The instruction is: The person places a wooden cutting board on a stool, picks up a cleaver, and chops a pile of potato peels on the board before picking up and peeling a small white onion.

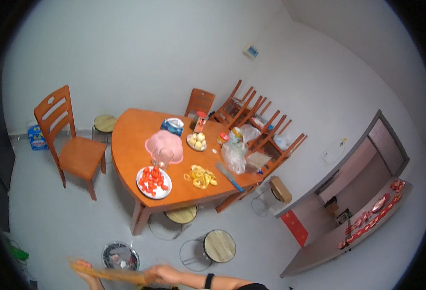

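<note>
Down at the lower edge of the view the person's two hands carry a thin, flat wooden board [111, 274] between them. The left hand [85, 270] has its grip closed over the board's far left end, and the right hand [162, 274] closes its grip on the other end, a dark band on that wrist. The board is blurred, tilted slightly, and held in the air over the floor. Just beyond the hands stands a round bin [120, 256] with a dark liner and pale scraps inside, almost under the board.

Well beyond the hands stands the tabletop [131, 145]. On it a white plate of cut red pieces [153, 182] looks finished, and beside that lies a heap of yellow peel [201, 176] not yet cleared. A knife [228, 176] lies near the peel. The cutting seems done, I would say; clearing up remains.
</note>
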A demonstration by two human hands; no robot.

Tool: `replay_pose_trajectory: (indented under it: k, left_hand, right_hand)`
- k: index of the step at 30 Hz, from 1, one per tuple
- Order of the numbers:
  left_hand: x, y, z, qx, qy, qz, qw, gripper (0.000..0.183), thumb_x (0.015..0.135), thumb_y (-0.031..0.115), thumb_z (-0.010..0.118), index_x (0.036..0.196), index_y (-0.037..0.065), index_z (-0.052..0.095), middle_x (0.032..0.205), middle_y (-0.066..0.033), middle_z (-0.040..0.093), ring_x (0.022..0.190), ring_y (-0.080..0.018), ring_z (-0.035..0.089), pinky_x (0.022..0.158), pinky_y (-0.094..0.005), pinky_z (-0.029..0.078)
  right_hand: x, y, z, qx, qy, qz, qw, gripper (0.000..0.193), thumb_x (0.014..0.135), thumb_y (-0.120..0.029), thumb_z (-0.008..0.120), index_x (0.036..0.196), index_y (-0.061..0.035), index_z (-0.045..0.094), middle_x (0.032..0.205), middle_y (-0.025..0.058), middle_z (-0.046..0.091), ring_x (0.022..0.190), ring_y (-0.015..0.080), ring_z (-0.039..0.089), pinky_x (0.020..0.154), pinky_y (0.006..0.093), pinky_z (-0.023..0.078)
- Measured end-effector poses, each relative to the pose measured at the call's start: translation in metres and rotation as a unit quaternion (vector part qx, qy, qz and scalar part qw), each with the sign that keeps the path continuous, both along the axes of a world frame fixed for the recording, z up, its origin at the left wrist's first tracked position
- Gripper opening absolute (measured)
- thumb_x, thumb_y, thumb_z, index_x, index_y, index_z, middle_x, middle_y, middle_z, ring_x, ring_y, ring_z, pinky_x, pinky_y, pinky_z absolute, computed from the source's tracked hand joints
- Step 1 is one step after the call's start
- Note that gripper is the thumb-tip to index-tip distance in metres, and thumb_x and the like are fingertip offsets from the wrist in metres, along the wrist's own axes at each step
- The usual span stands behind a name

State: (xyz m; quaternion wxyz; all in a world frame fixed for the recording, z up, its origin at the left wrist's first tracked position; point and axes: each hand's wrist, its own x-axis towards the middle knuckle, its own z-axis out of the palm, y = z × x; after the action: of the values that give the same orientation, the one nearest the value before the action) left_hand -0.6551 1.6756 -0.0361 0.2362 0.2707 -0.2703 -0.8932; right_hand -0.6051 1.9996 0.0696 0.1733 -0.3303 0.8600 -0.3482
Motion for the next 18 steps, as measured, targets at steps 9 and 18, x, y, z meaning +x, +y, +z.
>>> replay_pose_trajectory:
  k: [9, 18]
  left_hand:
    - [0.001, 0.018, 0.025, -0.046, -0.044, 0.053, 0.997, 0.046, 0.095, 0.048, 0.035, 0.064, 0.014, 0.041, 0.054, 0.0006, 0.037, 0.048, -0.0123, 0.040, 0.046, -0.0243, 0.035]
    - [-0.008, -0.008, 0.035, -0.084, 0.004, -0.006, 0.996, 0.042, 0.092, 0.043, 0.040, 0.064, 0.012, 0.042, 0.059, -0.0011, 0.041, 0.054, -0.0124, 0.042, 0.053, -0.0241, 0.036]
  right_hand:
    - [-0.008, -0.002, 0.025, 0.033, -0.089, -0.028, 0.995, 0.061, 0.071, -0.003, 0.059, 0.130, -0.0103, 0.045, 0.133, 0.0127, 0.046, 0.110, 0.0337, 0.052, 0.087, 0.0380, 0.046]
    - [-0.026, -0.006, 0.031, -0.079, -0.127, -0.034, 0.988, 0.064, 0.076, 0.000, 0.062, 0.135, -0.0162, 0.042, 0.119, 0.0181, 0.056, 0.101, 0.0361, 0.057, 0.088, 0.0381, 0.045]
